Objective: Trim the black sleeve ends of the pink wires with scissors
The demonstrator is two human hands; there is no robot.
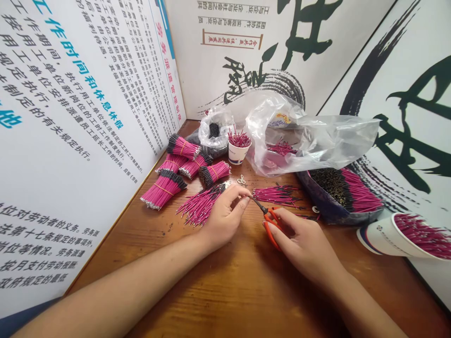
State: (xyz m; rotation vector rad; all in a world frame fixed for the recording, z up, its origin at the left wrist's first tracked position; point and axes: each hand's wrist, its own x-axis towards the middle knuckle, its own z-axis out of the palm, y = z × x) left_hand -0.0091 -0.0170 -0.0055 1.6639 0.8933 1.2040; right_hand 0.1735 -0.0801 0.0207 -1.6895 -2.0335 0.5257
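Note:
Orange-handled scissors are held in my right hand, its fingers closed through the loops. Their dark blades point up and left, reaching the fingertips of my left hand. Thumb and forefinger of that hand are pinched together; what lies between them is too small to make out. Just left of it, partly behind the hand, lies a loose fan of pink wires with black ends. Another loose row of pink wires rests on the table behind the scissors.
Banded pink wire bundles stack at the left. Behind stand a paper cup of wires, small pale rubber bands and a clear plastic bag. To the right are a dark bag of wires and a tilted cup. Printed panels enclose the table.

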